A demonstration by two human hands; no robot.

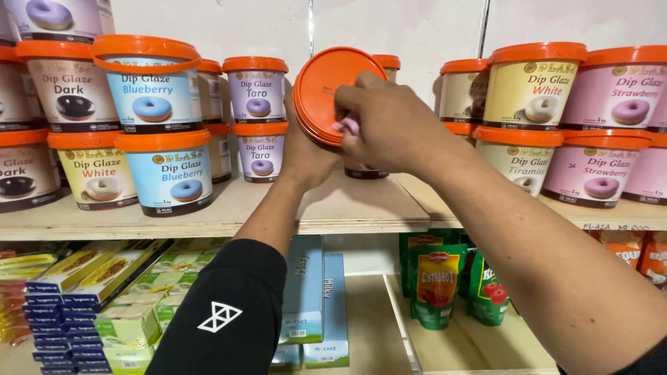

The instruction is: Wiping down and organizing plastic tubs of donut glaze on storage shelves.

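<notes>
Both hands grip a tilted tub (326,94) above the shelf (347,208): left hand (306,149) cupping behind, right hand (385,125) clasping the orange lid's rim. Rigid, smooth plastic, probably heavy; hold its sides.

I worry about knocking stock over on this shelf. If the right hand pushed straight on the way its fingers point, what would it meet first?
The right hand points left across the orange lid of the tilted tub it holds. Beyond that, probably the stacked purple-labelled tubs; depth is unclear.
</notes>
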